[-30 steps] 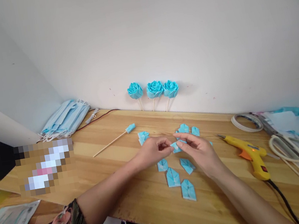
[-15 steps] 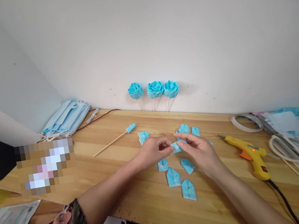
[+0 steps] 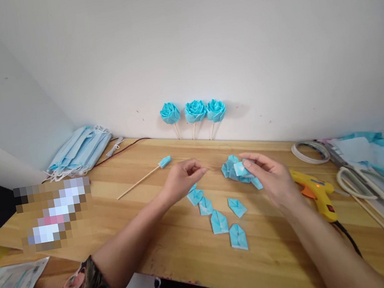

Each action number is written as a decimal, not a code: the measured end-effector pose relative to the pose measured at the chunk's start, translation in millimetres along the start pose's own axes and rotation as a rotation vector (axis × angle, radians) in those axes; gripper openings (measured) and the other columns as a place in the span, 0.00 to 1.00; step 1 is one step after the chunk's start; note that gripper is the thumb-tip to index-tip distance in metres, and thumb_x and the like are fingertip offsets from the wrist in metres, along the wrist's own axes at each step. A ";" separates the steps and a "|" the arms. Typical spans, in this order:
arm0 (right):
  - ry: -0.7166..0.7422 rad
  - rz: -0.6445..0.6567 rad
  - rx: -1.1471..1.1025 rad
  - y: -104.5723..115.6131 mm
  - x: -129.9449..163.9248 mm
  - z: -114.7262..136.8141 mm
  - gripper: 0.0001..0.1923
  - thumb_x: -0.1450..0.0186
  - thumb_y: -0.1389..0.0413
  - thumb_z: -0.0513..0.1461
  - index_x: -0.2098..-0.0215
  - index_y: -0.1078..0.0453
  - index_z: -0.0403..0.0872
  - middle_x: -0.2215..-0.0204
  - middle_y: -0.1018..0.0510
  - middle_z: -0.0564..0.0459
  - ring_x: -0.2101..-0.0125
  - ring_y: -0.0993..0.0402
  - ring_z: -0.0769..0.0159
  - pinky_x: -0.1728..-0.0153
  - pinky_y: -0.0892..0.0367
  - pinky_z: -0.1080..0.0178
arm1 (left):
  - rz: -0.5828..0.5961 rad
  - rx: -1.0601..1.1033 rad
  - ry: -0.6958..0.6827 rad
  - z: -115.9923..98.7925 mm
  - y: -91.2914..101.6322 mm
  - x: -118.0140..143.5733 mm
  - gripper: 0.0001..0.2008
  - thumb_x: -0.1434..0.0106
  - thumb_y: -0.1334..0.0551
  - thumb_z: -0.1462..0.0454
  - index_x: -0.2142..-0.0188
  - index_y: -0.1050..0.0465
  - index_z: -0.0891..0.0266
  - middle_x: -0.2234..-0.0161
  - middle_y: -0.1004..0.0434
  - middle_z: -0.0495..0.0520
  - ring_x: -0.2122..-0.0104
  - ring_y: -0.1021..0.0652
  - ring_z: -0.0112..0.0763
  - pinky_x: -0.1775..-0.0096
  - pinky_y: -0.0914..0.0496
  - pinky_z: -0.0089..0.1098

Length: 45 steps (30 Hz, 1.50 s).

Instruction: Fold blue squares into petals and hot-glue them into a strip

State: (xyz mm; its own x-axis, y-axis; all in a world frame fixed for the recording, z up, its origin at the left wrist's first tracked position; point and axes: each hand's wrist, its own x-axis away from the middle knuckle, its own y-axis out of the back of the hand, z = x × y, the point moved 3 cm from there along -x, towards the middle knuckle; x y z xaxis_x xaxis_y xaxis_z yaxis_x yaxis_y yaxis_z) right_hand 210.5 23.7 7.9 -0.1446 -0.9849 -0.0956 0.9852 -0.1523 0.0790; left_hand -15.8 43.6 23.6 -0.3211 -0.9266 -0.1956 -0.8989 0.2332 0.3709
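My right hand (image 3: pixel 273 177) pinches a small folded blue petal (image 3: pixel 241 168) between thumb and fingers. It hovers over a bunch of similar folded petals (image 3: pixel 229 162), partly hidden behind it. To the left, my left hand (image 3: pixel 181 181) has its fingers curled in toward the thumb, with nothing visible in them. Just below it lie overlapping blue petals (image 3: pixel 195 195). Several more single petals lie nearer the front, among them a pointed one (image 3: pixel 219 222) and another (image 3: pixel 238 237). A thin stick (image 3: pixel 137 182) with a blue bud (image 3: pixel 165 161) at its tip rests beyond my left hand.
Three blue flowers on sticks (image 3: pixel 195 111) lean on the wall. A yellow glue gun (image 3: pixel 320 196) lies right, partly behind my right arm. Past it are scissors (image 3: pixel 355 185), a white tape roll (image 3: pixel 310 152) and blue material (image 3: pixel 381 151). Stacked face masks (image 3: pixel 79 150) lie back left.
My hands have drawn apart: the left moved left off the petal, while the right moved right, still holding it. The camera view has shifted slightly.
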 end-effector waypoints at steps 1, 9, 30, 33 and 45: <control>-0.007 -0.001 0.004 3.1 -2.7 -0.7 0.16 0.44 0.38 0.48 0.60 0.24 0.50 0.68 0.22 0.54 0.70 0.29 0.69 0.67 0.33 0.65 | -0.021 -0.004 0.001 0.4 2.9 -1.0 0.11 0.42 0.41 0.58 0.74 0.30 0.65 0.78 0.33 0.47 0.76 0.35 0.23 0.73 0.41 0.25; -0.013 0.038 0.052 8.2 -9.4 -9.4 0.18 0.46 0.37 0.50 0.62 0.28 0.48 0.71 0.23 0.54 0.73 0.30 0.69 0.72 0.35 0.66 | -0.122 0.048 0.075 1.4 16.5 -3.0 0.14 0.41 0.41 0.56 0.76 0.32 0.64 0.80 0.36 0.45 0.78 0.36 0.22 0.75 0.42 0.25; 0.273 0.239 0.228 -22.8 11.9 1.0 0.05 0.40 0.43 0.40 0.64 0.28 0.50 0.50 0.28 0.49 0.52 0.30 0.60 0.53 0.34 0.58 | -0.063 -0.447 -0.500 -13.9 -20.8 13.6 0.06 0.38 0.43 0.67 0.72 0.30 0.63 0.75 0.26 0.49 0.72 0.29 0.27 0.65 0.38 0.30; 0.272 0.199 0.241 -19.9 10.4 4.2 0.06 0.40 0.44 0.39 0.62 0.30 0.51 0.47 0.31 0.49 0.51 0.31 0.62 0.52 0.34 0.57 | -0.100 -0.651 -0.697 -21.2 -18.3 18.2 0.10 0.35 0.46 0.67 0.73 0.32 0.62 0.74 0.25 0.51 0.70 0.29 0.28 0.63 0.40 0.33; 0.322 0.194 0.236 -16.2 11.3 10.8 0.02 0.41 0.44 0.36 0.70 0.31 0.50 0.57 0.27 0.50 0.56 0.30 0.62 0.57 0.33 0.60 | -0.107 -0.757 -0.795 -26.2 -16.5 22.9 0.12 0.33 0.48 0.67 0.72 0.31 0.62 0.73 0.25 0.51 0.70 0.30 0.28 0.64 0.41 0.33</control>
State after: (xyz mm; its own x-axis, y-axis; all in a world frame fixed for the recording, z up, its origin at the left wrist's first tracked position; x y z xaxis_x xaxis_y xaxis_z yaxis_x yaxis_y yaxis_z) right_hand 192.0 14.2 16.2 0.1143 -0.9266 -0.3583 0.9378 -0.0183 0.3466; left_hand -0.5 10.8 36.7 -0.5969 -0.4138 -0.6873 -0.6057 -0.3293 0.7243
